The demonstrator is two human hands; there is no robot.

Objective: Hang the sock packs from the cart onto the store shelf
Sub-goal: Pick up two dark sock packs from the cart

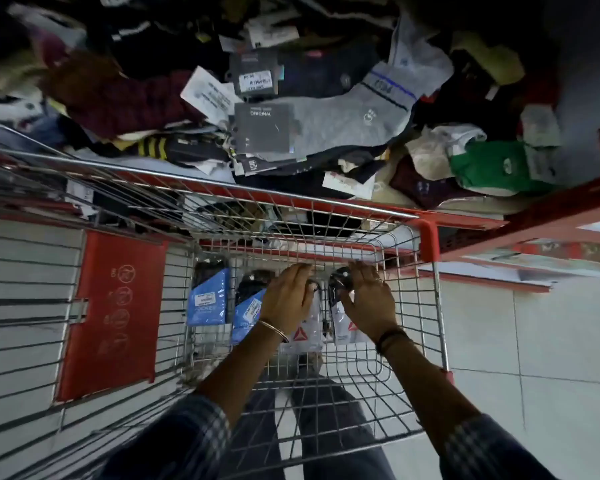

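Note:
Both my hands reach down into a wire shopping cart (426,306). On its floor lie two blue-carded sock packs (208,299) (246,315) at the left and two white-carded packs with a red triangle mark (303,334) (343,325) in the middle. My left hand (288,296) lies flat over the left white pack and the neighbouring blue pack, fingers spread. My right hand (368,299) rests on the right white pack, fingers curled at its black sock end (338,280). Whether either hand has a firm grip is not clear.
Beyond the cart's far rim a red-edged shelf bin (534,223) is heaped with loose socks and carded packs, a grey sock (343,119) on top. A red child-seat flap (115,313) stands at the cart's left. White floor tiles (534,341) lie to the right; my legs show under the basket.

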